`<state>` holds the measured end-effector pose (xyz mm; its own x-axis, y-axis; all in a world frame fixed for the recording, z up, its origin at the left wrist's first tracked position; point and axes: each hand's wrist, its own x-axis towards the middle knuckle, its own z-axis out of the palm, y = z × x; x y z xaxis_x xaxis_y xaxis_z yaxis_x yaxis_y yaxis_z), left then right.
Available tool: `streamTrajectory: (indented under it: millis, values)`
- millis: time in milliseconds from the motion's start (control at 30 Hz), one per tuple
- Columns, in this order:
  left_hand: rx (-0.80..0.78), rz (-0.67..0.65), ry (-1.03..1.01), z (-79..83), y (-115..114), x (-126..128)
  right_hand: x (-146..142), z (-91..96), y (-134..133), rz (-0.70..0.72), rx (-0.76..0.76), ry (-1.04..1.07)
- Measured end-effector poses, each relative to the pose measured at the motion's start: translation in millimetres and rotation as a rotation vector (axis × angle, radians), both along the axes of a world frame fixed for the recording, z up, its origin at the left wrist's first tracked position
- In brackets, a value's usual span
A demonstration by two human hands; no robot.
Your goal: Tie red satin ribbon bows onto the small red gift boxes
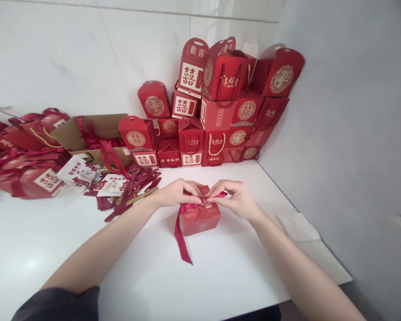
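A small red gift box (202,221) with printed lettering sits on the white table in front of me. Dark red ribbon (182,240) lies over its top, and one loose end hangs down the left side onto the table. My left hand (178,193) pinches the ribbon above the box lid, thumb pointing right. From the other side my right hand (235,197) pinches the ribbon too, its fingertips almost meeting the left ones. A short ribbon end pokes out by the right fingers. The fingers hide the middle of the ribbon.
Stacked red gift boxes (217,116) stand against the tiled wall. On the left are an open cardboard box (115,122) of ribbon, printed cards (113,185), a pile of dark red strips (137,185) and more red boxes (30,180). A grey wall (337,111) rises on the right.
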<state>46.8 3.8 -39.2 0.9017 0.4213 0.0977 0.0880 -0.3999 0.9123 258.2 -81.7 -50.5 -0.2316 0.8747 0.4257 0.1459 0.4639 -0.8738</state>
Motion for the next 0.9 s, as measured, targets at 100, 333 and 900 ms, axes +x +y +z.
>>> streamTrajectory:
  millis: [100,333,900]
  values:
    - [-0.012,0.002,-0.015,-3.3,3.6,-0.2,0.6,7.8,-14.2,0.091,0.211,-0.246]
    - [0.013,-0.023,-0.004,-3.2,4.2,0.1,-4.2,19.8,-24.3,0.121,0.371,-0.541]
    - [1.002,0.099,0.212,38.7,-40.2,-8.7,-12.0,-7.3,1.6,-0.015,0.161,-0.263]
